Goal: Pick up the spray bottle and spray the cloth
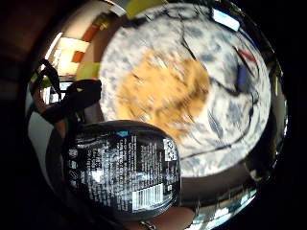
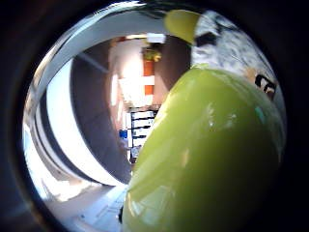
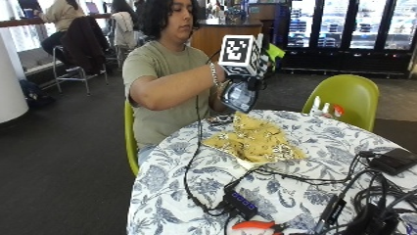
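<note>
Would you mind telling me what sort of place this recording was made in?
Probably a café or canteen: glass-door drink fridges line the back wall, a service counter stands behind the person, and the round table with a floral tablecloth has green chairs.

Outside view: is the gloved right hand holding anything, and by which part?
Yes. The right hand holds the spray bottle by its upper part, lifted above the yellow cloth; the exact finger placement is hidden.

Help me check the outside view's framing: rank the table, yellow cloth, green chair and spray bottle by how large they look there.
1. table
2. yellow cloth
3. green chair, farther back and close to the cloth, so unsure
4. spray bottle
</note>
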`<action>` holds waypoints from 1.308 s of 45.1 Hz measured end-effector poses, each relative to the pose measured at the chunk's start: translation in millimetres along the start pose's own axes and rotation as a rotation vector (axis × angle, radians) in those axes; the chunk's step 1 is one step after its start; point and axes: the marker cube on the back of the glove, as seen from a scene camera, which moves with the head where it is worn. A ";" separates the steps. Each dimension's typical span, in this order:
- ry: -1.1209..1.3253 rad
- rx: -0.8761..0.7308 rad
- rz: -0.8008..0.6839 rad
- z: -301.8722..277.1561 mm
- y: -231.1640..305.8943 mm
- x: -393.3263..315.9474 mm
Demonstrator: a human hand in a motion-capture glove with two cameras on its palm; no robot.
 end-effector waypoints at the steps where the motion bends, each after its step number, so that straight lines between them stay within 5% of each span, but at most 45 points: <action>1: -0.029 0.021 -0.034 4.6 -3.7 -7.8; 12: -0.353 0.191 -0.296 105.9 -45.9 -36.2; 26: -0.331 0.235 -0.325 217.0 -93.5 11.3; 47: -0.348 0.252 -0.354 234.5 -126.0 20.1; 59: -0.122 -0.018 -0.311 223.9 -101.8 42.3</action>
